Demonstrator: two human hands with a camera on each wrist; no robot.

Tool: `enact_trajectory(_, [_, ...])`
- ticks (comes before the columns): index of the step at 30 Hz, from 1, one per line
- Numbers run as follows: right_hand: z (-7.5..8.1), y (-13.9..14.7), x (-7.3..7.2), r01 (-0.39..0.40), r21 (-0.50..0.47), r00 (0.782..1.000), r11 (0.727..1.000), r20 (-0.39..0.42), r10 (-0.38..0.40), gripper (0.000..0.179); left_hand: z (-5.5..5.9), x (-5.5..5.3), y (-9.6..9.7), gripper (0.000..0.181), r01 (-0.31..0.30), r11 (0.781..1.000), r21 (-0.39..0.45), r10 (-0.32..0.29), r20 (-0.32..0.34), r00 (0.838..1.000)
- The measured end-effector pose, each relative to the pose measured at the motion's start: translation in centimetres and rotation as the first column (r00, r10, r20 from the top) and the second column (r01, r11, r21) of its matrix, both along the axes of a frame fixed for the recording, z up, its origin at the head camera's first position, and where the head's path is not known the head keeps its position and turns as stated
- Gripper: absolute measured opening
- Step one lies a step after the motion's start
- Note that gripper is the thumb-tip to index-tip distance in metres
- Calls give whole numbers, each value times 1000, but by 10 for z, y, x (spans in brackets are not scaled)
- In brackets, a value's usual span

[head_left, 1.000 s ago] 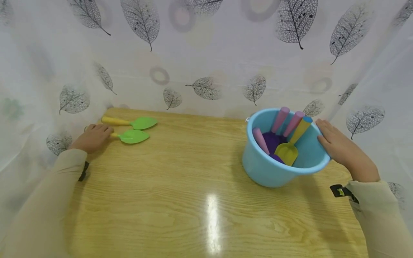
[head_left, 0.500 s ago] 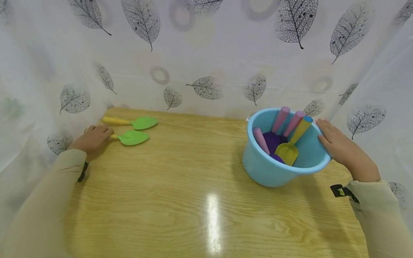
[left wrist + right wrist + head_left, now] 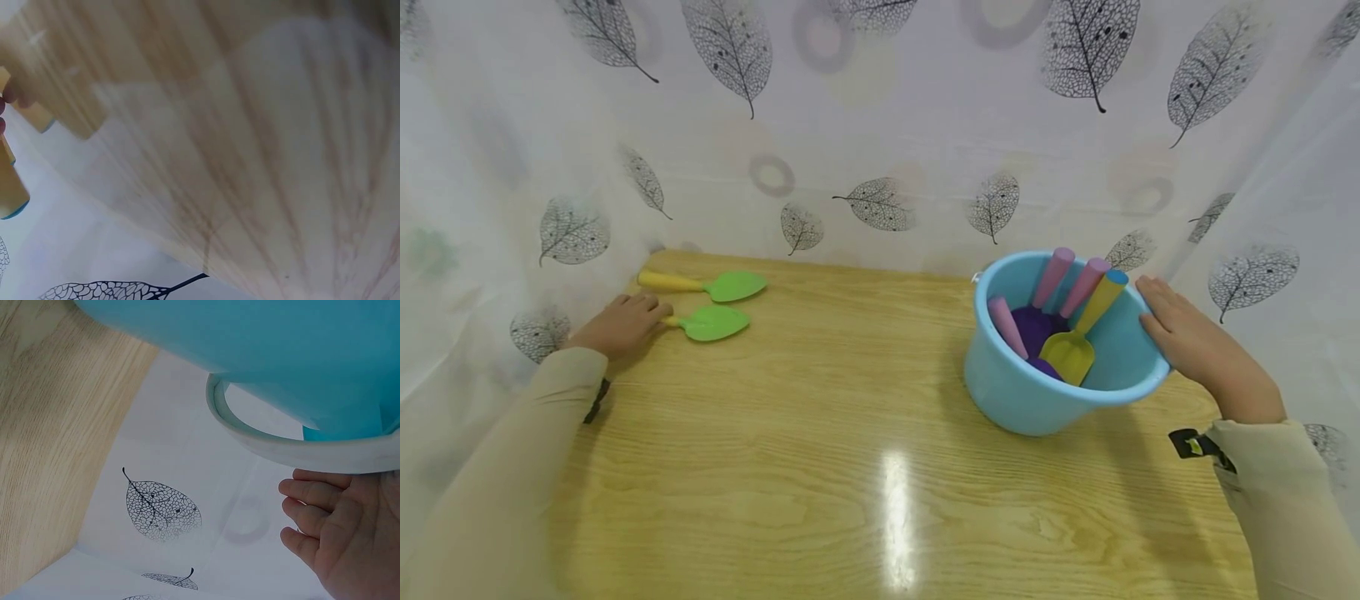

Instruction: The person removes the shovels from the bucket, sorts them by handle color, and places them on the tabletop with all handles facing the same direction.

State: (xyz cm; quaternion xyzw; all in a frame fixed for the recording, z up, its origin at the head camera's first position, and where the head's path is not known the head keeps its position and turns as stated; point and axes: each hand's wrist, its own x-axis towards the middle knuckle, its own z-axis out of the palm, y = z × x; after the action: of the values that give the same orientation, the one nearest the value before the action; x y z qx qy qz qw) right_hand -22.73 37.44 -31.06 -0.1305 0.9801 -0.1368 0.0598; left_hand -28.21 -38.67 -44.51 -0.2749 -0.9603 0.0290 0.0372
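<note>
On the left of the head view, my left hand [image 3: 622, 323] grips the yellow handle of a small trowel. Its green blade [image 3: 717, 322] points right, low over the table. Only fingertips [image 3: 2, 115] show at the edge of the left wrist view, beside a yellow handle [image 3: 11, 190] with a blue end. Just behind lies a second trowel [image 3: 735, 286], also green-bladed. My right hand [image 3: 1198, 346] rests with extended fingers on the right rim of a light blue bucket [image 3: 1026, 392]. The right wrist view shows its palm [image 3: 359, 531] beneath the white bucket handle [image 3: 275, 450].
Inside the bucket stand a yellow scoop [image 3: 1070, 354] with a blue-ended handle and several pink-handled tools [image 3: 1052, 279] with purple heads. A glossy wooden table [image 3: 820, 417] carries everything. White leaf-print curtains [image 3: 880, 125] enclose its back and sides.
My left hand and its trowel have shifted slightly right, and the handle's end is now hidden behind the hand. My right hand and the bucket stay put.
</note>
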Motion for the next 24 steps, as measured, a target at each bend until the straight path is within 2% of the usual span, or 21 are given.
enact_trajectory(4, [0, 0, 0, 1, -2, 1000, 1000, 6, -1, 58, 2, 1, 1, 20, 9, 1000, -20, -9, -6, 1000])
enact_trajectory(11, [1, -1, 1, -3, -17, 1000, 1000, 3, 3, 58, 3, 0, 5, 18, -35, 999, -32, 36, 27, 999])
enact_trajectory(16, [1, -1, 1, -4, -33, 1000, 999, -3, 4, 58, 4, 0, 6, 19, -40, 998, -41, 41, 30, 999])
enact_trajectory(21, [0, -1, 1, -6, -38, 1000, 999, -6, 6, 58, 5, 1, 7, 22, -46, 998, -35, 47, 22, 999])
enact_trajectory(24, [-1, 0, 1, -11, -34, 1000, 999, -8, 11, 58, 6, 2, 7, 27, -68, 998, -4, 69, 26, 997])
